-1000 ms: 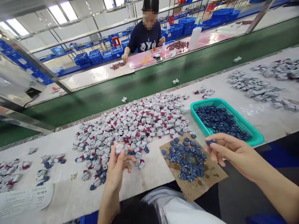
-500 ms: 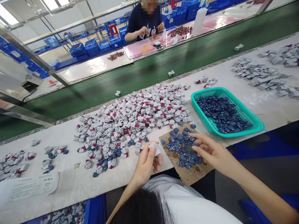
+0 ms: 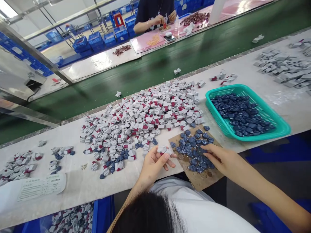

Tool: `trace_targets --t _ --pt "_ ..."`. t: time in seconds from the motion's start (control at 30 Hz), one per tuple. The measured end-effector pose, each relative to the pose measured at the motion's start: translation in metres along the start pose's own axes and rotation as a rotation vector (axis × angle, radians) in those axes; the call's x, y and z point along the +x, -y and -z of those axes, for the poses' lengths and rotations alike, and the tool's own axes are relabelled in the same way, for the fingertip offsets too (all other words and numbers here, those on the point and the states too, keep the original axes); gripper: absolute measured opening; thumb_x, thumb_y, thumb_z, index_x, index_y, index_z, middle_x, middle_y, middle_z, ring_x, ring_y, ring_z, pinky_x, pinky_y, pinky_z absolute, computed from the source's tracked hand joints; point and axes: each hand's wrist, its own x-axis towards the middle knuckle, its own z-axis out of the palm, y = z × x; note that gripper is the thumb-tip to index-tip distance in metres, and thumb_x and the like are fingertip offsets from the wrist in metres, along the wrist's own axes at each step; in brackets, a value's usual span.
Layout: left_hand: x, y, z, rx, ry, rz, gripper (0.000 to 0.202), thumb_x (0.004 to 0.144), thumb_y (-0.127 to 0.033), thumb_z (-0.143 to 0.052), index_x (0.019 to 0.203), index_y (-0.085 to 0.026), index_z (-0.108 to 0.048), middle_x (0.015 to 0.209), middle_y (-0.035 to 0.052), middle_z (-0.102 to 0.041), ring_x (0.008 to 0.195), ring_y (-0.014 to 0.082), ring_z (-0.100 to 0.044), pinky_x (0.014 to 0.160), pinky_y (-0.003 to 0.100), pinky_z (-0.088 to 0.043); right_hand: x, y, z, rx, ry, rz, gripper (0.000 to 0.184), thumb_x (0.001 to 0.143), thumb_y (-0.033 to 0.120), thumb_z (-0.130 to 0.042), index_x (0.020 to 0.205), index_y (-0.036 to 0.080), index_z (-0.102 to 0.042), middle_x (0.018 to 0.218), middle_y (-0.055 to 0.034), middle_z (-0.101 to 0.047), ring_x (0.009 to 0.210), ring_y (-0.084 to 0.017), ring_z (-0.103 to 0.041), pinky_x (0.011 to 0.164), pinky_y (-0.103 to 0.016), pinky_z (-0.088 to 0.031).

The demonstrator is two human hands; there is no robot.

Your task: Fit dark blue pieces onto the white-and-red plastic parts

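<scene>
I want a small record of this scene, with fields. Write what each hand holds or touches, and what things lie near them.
Left hand: holds a small white piece at the fingertips.
Right hand: fingertips rest on dark blue pieces.
Under the blue pieces: a cardboard sheet.
Nearby: a teal plastic basket of more blue pieces; a heap of white-and-red pieces.
Beyond: a co-worker across the green conveyor belt.

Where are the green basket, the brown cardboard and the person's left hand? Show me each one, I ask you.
green basket [image 3: 264, 136], head view, on its front rim
brown cardboard [image 3: 204, 178], head view, on its bare lower corner
left hand [image 3: 153, 168], head view, on the middle of the hand
</scene>
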Motion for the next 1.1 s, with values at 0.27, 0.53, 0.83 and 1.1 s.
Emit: trace_targets --t 0.27,0.53,0.83,1.1 --pt "0.001 0.0 -0.001 -0.014 -0.016 0.004 0.046 0.059 -0.047 -0.085 0.077 -0.013 -0.06 0.072 0.0051 -0.07 0.05 0.0087 -0.057 0.044 0.018 -0.041 0.006 0.003 -0.002 -0.216 0.166 0.055 0.02 0.082 0.004 -0.042 0.087 0.019 -0.054 0.067 -0.0024 -0.061 0.056 -0.017 -0.06 0.048 -0.026 -0.034" --pt "0.0 -0.001 -0.002 -0.093 -0.004 -0.013 0.044 0.054 -0.046 -0.087 0.077 -0.014 -0.068 0.077 0.0044 -0.067 0.066 0.0126 -0.059 0.051 0.02 -0.048 0.012 0.004 0.001 -0.327 0.281 0.067 0.03 0.078 -0.007 -0.041 0.088 0.019 -0.052 0.073 -0.0059 -0.062 0.06 -0.021 -0.063 0.051 -0.03 -0.032" --pt "-0.004 -0.002 -0.007 -0.165 0.069 -0.064 0.036 0.053 -0.036 -0.09 0.073 -0.014 -0.069 0.068 0.0007 -0.062 0.06 0.01 -0.053 0.05 0.02 -0.049 0.028 0.039 0.041 0.024 0.218 0.005 0.02 0.1 0.027 -0.038 0.105 0.02 -0.055 0.078 -0.0046 -0.065 0.065 -0.018 -0.063 0.059 -0.027 -0.045" --pt "-0.006 0.0 -0.011 -0.147 0.105 -0.152 0.035 0.052 -0.028 -0.091 0.074 -0.016 -0.067 0.075 -0.0005 -0.064 0.059 0.0081 -0.054 0.058 0.022 -0.048 0.035 0.095 0.053 0.511 -0.01 0.055 0.017 0.093 0.03 -0.052 0.101 0.02 -0.062 0.075 -0.0008 -0.067 0.06 -0.011 -0.062 0.046 -0.016 -0.046"
